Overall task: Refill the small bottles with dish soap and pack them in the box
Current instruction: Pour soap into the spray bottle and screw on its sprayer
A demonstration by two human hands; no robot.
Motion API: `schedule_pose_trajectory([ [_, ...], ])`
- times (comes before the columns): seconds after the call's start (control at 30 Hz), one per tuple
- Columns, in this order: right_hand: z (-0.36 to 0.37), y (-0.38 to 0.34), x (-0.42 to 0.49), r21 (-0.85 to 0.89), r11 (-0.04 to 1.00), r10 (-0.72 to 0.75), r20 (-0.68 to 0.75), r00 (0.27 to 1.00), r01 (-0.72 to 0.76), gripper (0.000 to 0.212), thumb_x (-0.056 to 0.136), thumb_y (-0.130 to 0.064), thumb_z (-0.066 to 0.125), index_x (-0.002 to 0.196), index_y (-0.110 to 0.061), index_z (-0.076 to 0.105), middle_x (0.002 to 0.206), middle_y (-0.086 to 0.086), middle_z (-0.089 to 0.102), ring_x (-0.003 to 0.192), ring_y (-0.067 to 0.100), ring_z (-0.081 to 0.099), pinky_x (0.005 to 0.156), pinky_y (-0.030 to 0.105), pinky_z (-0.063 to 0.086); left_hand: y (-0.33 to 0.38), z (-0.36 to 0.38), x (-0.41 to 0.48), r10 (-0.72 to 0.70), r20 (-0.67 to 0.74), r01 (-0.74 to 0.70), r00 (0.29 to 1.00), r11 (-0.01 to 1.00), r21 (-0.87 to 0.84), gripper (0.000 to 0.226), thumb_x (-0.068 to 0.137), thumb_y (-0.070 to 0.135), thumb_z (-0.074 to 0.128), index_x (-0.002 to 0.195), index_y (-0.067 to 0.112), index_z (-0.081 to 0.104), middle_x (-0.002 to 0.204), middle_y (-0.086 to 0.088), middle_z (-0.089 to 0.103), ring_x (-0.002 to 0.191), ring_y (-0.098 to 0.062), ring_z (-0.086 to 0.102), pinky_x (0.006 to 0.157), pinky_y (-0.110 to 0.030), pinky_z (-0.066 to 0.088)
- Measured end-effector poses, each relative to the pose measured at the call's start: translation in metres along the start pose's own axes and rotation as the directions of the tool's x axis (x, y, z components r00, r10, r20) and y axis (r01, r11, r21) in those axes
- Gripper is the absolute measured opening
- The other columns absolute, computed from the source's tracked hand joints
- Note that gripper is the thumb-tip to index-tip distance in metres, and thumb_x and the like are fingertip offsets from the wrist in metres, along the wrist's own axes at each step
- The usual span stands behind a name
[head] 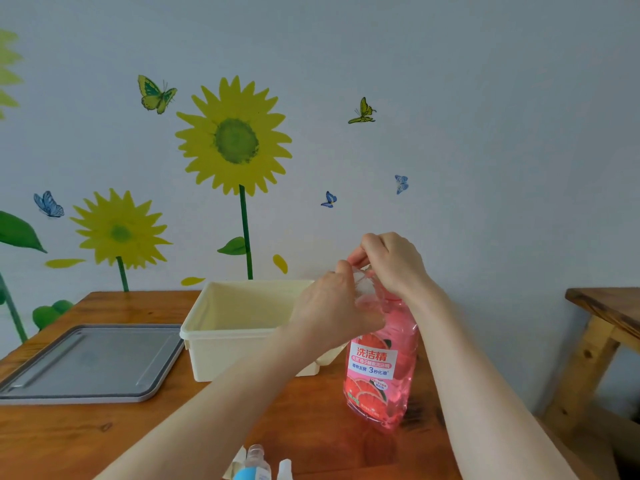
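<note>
Left hand (332, 306) and right hand (394, 261) both clamp the top of the dish soap bottle (381, 375), just beside the box (221, 341), near the tabletop's (138, 438) right edge.

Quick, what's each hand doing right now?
Left hand: grips the dish soap bottle near its neck.
Right hand: fingers curled on the bottle's top.

We see a gray tray (90, 362) lying flat by the left edge of the wooden table (104, 438). On the wall (485, 133) behind it are big yellow sunflower stickers (235, 136) and little butterflies (156, 94). Another wooden table (604, 304) stands off to the right.
</note>
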State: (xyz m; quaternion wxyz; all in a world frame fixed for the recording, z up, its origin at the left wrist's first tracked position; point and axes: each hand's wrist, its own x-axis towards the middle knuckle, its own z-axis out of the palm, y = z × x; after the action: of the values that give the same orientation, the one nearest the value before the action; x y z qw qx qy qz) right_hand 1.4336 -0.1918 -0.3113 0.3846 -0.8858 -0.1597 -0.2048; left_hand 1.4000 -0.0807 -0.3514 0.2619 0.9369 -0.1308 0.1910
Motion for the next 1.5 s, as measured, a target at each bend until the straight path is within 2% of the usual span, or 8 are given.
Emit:
schedule_pose_trajectory([
  [0.2,-0.006,-0.01,0.003,-0.042,0.999,0.033,0.078,0.996,-0.03,0.044,0.088,-0.025,0.033,0.077,-0.016,0.074,0.069,-0.016,0.066,0.077,0.017,0.062,0.071,0.029,0.042,0.003,-0.01,0.001,0.006,0.035,-0.006,0.999,1.0,0.007,0.047,0.069,0.044,0.062,0.095,0.019,0.031,0.072,0.008,0.046,0.062,-0.006,0.047,0.045,-0.023,0.033],
  [0.3,-0.01,-0.013,0.006,0.056,0.998,0.032,0.102,0.994,-0.038,0.045,0.087,-0.025,0.031,0.074,-0.016,0.073,0.076,-0.012,0.071,0.081,0.014,0.065,0.081,0.035,0.049,0.003,-0.015,0.003,0.027,0.002,-0.027,1.0,0.999,0.03,0.05,0.068,0.049,0.061,0.095,0.02,0.03,0.073,0.01,0.046,0.063,-0.006,0.048,0.045,-0.022,0.035],
  [0.53,-0.001,-0.001,-0.001,0.044,0.999,0.009,0.02,1.0,-0.01,0.045,0.084,-0.03,0.031,0.068,-0.025,0.072,0.07,-0.019,0.068,0.077,0.01,0.063,0.075,0.029,0.045,-0.003,0.0,0.002,0.013,-0.007,-0.013,1.0,1.0,0.0,0.046,0.07,0.044,0.06,0.093,0.018,0.03,0.071,0.007,0.045,0.061,-0.005,0.046,0.044,-0.022,0.031],
  [0.67,-0.004,-0.007,0.0,-0.008,1.0,0.02,0.077,0.997,-0.02,0.045,0.088,-0.025,0.032,0.069,-0.023,0.073,0.068,-0.02,0.066,0.081,0.014,0.061,0.072,0.023,0.042,-0.002,-0.006,0.003,0.008,0.036,-0.007,0.999,1.0,-0.012,0.048,0.07,0.044,0.061,0.099,0.018,0.032,0.073,0.008,0.047,0.064,-0.005,0.048,0.046,-0.023,0.038],
  [0.77,-0.013,-0.012,0.004,0.024,0.999,0.027,0.096,0.995,-0.029,0.045,0.088,-0.025,0.032,0.069,-0.022,0.073,0.07,-0.018,0.068,0.084,0.015,0.062,0.077,0.03,0.046,0.003,-0.014,0.006,0.03,0.017,-0.03,0.999,1.0,0.003,0.056,0.068,0.047,0.064,0.106,0.018,0.035,0.076,0.009,0.047,0.065,-0.006,0.05,0.051,-0.023,0.046],
  [0.97,-0.003,-0.001,0.004,0.002,1.0,0.011,0.008,1.0,-0.011,0.045,0.087,-0.027,0.033,0.069,-0.019,0.073,0.072,-0.016,0.069,0.084,0.017,0.063,0.082,0.034,0.047,-0.003,-0.002,0.005,0.045,0.001,-0.044,0.999,0.998,-0.043,0.049,0.068,0.045,0.063,0.094,0.019,0.031,0.072,0.008,0.047,0.062,-0.005,0.046,0.045,-0.022,0.033],
  [1.27,-0.01,-0.013,0.005,-0.053,0.998,0.019,0.068,0.997,-0.015,0.045,0.088,-0.025,0.033,0.073,-0.016,0.074,0.071,-0.018,0.066,0.085,0.019,0.061,0.075,0.032,0.044,0.005,-0.015,0.004,0.043,0.008,-0.043,0.999,0.999,-0.015,0.051,0.069,0.045,0.065,0.099,0.017,0.033,0.071,0.011,0.039,0.062,-0.006,0.042,0.045,-0.021,0.031],
  [1.5,-0.001,0.001,0.002,-0.048,0.999,0.001,-0.01,1.0,-0.002,0.045,0.087,-0.026,0.033,0.068,-0.02,0.073,0.077,-0.012,0.071,0.083,0.017,0.062,0.079,0.034,0.046,0.0,0.001,0.003,0.025,-0.011,-0.025,1.0,0.999,-0.033,0.048,0.069,0.04,0.064,0.094,0.017,0.029,0.07,0.008,0.044,0.06,-0.004,0.044,0.043,-0.022,0.029],
])
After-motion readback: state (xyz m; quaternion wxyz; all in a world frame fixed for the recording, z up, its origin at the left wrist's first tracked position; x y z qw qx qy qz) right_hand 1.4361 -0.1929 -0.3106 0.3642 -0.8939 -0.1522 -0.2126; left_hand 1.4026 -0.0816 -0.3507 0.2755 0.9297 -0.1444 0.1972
